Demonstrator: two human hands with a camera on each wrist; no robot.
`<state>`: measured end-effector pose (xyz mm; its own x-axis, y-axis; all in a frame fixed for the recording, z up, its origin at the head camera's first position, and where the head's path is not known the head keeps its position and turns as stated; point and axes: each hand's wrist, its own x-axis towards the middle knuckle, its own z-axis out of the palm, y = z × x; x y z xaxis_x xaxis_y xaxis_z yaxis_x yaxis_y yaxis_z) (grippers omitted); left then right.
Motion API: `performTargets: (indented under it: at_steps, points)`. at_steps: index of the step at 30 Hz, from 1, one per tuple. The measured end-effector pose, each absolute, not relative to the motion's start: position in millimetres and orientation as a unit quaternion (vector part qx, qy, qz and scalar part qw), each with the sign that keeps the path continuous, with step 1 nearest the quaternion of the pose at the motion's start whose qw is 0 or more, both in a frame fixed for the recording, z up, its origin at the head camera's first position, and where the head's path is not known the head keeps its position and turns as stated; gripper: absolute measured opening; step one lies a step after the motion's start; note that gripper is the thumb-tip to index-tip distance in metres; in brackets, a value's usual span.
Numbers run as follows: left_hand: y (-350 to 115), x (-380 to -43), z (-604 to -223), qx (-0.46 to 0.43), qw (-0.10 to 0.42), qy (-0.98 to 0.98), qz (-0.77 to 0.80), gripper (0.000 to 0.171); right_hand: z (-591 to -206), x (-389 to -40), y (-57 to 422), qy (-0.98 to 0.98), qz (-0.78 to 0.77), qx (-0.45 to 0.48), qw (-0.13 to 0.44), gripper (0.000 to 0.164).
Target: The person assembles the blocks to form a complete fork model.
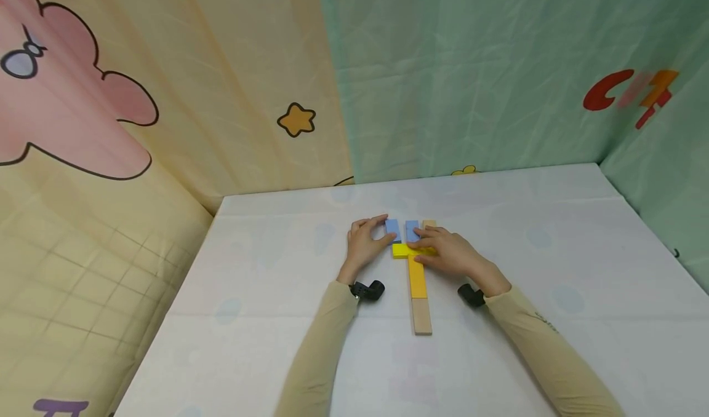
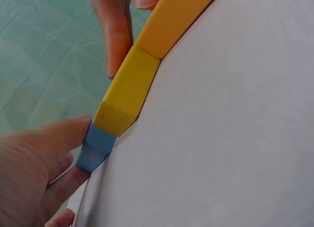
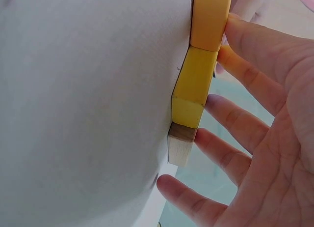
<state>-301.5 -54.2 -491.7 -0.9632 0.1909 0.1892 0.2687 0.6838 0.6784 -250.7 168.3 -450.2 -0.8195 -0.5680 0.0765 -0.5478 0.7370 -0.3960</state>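
My left hand [image 1: 362, 245] pinches a blue block [image 1: 392, 229] by its sides, at the far left of a flat block figure. This block's near end meets the left end of a yellow block [image 1: 400, 251] lying crosswise. With fingers spread, my right hand [image 1: 451, 252] rests over the figure's right part, partly covering the yellow block and a second blue block [image 1: 411, 227]. In the right wrist view its thumb touches the orange block [image 3: 210, 20], and fingertips lie along the yellow block and a plain wooden block [image 3: 180, 147].
The orange block runs from the yellow one toward me, ending against another plain wooden block [image 1: 422, 317]. A white cloth covers the table [image 1: 249, 343]. Patterned curtains [image 1: 443, 85] hang behind and at the sides. Both wrists wear small black cameras [image 1: 368, 290].
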Motion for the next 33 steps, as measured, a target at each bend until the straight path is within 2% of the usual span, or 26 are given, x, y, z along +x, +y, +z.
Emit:
performTargets:
  at_steps: [9,33]
  points:
    - [-54.0,-304.5,-492.2,-0.126,0.056,-0.922,-0.363,0.046,-450.3,-253.3,169.0,0.932,-0.202,-0.299,0.026,0.04]
    - [-54.1,-300.4,-490.3,-0.139,0.064,-0.924,-0.35,0.046,-452.0,-251.6,168.5,0.931,-0.207,-0.299,0.025,0.04]
